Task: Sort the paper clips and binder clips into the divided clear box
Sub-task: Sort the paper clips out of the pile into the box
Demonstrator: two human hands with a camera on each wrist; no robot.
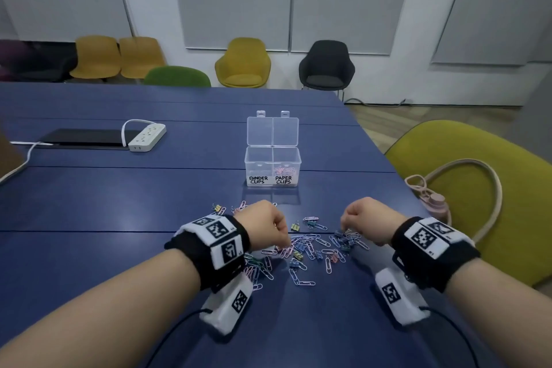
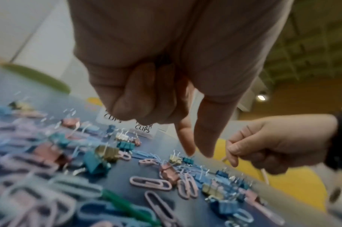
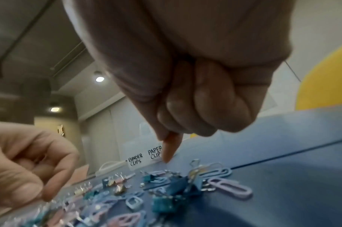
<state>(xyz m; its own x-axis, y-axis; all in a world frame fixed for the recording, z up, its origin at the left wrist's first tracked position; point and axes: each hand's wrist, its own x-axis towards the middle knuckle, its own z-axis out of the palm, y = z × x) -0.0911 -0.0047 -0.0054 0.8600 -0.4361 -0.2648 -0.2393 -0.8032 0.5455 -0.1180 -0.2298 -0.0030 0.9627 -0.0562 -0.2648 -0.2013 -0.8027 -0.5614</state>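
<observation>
Left hand [image 1: 270, 225]: above the left side of the clip pile; index finger and thumb [image 2: 206, 138] pointing down, tips close together with nothing seen between them; other fingers curled into the palm.
Right hand [image 1: 363, 218]: above the right side of the pile; index finger [image 3: 169, 147] stretched down, other fingers curled in; whether anything is pinched, impossible to tell.
Clip pile [image 1: 310, 245]: pastel paper clips and small binder clips mixed, scattered on the blue table [image 1: 119, 203] between and just below both hands.
Clear box [image 1: 272, 166]: beyond the pile, lid standing open; left half labelled BINDER CLIPS, right half labelled PAPER CLIPS.
Right half: some pink paper clips [image 1: 283, 171] inside.
Left half: contents hard to make out.
Power strip [image 1: 147, 137]: far left of the table, well apart from the box.
</observation>
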